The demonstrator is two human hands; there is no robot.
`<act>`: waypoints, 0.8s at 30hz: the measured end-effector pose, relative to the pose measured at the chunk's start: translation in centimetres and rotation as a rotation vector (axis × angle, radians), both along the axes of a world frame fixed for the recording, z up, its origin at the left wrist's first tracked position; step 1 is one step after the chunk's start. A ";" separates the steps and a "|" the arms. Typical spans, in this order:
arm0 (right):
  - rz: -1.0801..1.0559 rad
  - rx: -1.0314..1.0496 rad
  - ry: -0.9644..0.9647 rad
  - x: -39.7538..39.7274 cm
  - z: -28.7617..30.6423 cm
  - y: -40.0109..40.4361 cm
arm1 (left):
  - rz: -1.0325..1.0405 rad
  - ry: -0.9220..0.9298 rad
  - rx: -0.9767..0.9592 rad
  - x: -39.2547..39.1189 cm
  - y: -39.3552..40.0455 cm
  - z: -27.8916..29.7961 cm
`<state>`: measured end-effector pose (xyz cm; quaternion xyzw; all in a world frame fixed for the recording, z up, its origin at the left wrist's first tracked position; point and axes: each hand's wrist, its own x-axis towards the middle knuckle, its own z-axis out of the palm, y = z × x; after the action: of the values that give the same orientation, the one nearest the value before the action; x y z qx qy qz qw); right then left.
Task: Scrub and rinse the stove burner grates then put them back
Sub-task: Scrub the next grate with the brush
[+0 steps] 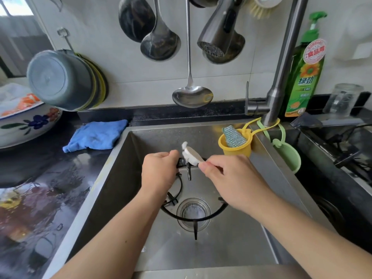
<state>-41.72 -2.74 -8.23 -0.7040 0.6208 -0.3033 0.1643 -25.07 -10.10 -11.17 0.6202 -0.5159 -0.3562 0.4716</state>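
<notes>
Head view: grate (201, 217) sits in the sink (128, 168), tilted. Near arc of the black ring rests low around the drain strainer (193, 212); far edge is lifted up toward the faucet side. One prong (188, 171) hangs down from the raised rim between the two hands.

Left hand (159, 170): grip clamped on the raised far rim, knuckles up, holding the ring propped.

Right hand (231, 178): grip pinched on the near end of a white scrub pad (191, 156). Pad's long axis runs up-left from the fingers, its far end lying on the rim just beside the left hand's thumb side.

Key relation: pad sits on top of the rim, prong directly below it. Ring runs left-right there, so the stroke likely goes along the rim or down the prong, I'd guess.

Faucet head (219, 41) overhead, no water visible. Judging by that: scrub stage, rinse not yet started. Lower arc is partly hidden by the right forearm.
</notes>
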 end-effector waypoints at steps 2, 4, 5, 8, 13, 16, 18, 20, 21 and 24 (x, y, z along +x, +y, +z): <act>-0.024 0.004 0.002 0.3 0.3 -0.4 | 0.017 0.021 0.024 -0.1 0.0 0.0; -0.059 -0.026 0.024 0.6 0.8 -1.3 | 0.026 0.051 0.044 -0.4 0.3 0.1; -0.072 -0.043 0.023 0.6 0.8 -1.5 | 0.029 0.059 0.049 -0.6 0.4 0.1; -0.050 -0.014 -0.039 0.5 0.1 -0.2 | 0.069 0.041 0.057 -0.7 0.5 0.3; -0.053 0.112 -0.147 1.4 -0.6 0.1 | 0.098 0.285 0.047 -0.4 0.6 0.6; -0.052 0.085 -0.167 1.4 -0.8 -0.7 | 0.046 0.456 0.128 -0.6 0.7 0.7; -0.055 0.111 -0.245 0.9 -1.2 -0.6 | -0.033 0.536 0.156 -0.6 0.7 0.8; -0.077 0.187 -0.482 0.3 -1.3 -0.7 | -0.112 0.544 0.146 -0.3 0.4 0.8; -0.101 0.232 -0.630 0.0 -1.2 -1.0 | -0.151 0.528 0.139 -0.1 0.3 0.7; -0.194 0.376 -0.983 -0.6 -1.0 -2.0 | -0.290 0.465 0.131 -0.3 0.5 0.4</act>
<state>-42.28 -4.72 -9.27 -0.3768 0.5765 -0.4947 0.5301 -25.38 -9.64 -10.78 0.4706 -0.4529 -0.5852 0.4806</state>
